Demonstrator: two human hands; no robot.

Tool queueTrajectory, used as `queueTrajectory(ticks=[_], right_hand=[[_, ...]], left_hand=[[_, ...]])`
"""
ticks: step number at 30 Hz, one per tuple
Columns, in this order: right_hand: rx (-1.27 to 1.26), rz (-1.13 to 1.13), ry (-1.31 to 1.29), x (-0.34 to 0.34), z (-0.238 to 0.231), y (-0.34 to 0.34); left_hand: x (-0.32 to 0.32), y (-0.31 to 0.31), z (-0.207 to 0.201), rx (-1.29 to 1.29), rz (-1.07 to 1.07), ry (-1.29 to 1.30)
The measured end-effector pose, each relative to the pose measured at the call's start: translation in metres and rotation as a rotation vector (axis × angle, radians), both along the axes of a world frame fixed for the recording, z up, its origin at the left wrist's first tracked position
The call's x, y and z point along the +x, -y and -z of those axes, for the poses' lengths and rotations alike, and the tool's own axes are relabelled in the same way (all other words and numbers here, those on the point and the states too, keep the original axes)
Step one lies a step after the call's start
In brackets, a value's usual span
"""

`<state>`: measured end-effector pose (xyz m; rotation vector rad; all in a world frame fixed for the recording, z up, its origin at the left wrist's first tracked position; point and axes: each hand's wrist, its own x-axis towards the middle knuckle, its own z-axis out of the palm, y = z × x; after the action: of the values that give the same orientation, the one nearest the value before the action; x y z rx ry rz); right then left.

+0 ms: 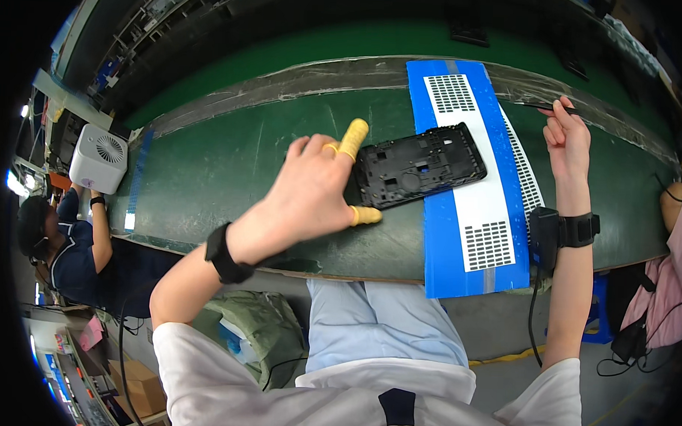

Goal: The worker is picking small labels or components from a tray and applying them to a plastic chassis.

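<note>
Left hand (312,186), two yellow finger cots on, grips the edge of one black frame (420,165) lying on one blue mat (507,181); green worktop (222,164) beneath. Right hand (567,138) pinches one thin black tool (547,107).

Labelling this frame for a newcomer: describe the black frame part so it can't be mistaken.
On the green conveyor belt lies a blue mat with a white strip down its middle. The black phone frame, a flat rectangle full of cut-outs, rests across the mat's left edge, its near end at the left hand. It is the only black plate there.
</note>
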<state>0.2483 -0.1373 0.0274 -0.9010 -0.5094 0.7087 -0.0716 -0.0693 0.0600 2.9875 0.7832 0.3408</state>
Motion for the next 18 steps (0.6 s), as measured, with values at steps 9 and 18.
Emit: queueTrajectory(ticks=[9, 18], right_hand=[[-0.217, -0.080, 0.084, -0.034, -0.033, 0.002], [-0.293, -0.370, 0.202, -0.123, -0.019, -0.013]], left_hand=[[-0.004, 0.010, -0.005, -0.036, -0.035, -0.064], [-0.007, -0.001, -0.002, -0.256, -0.032, -0.033]])
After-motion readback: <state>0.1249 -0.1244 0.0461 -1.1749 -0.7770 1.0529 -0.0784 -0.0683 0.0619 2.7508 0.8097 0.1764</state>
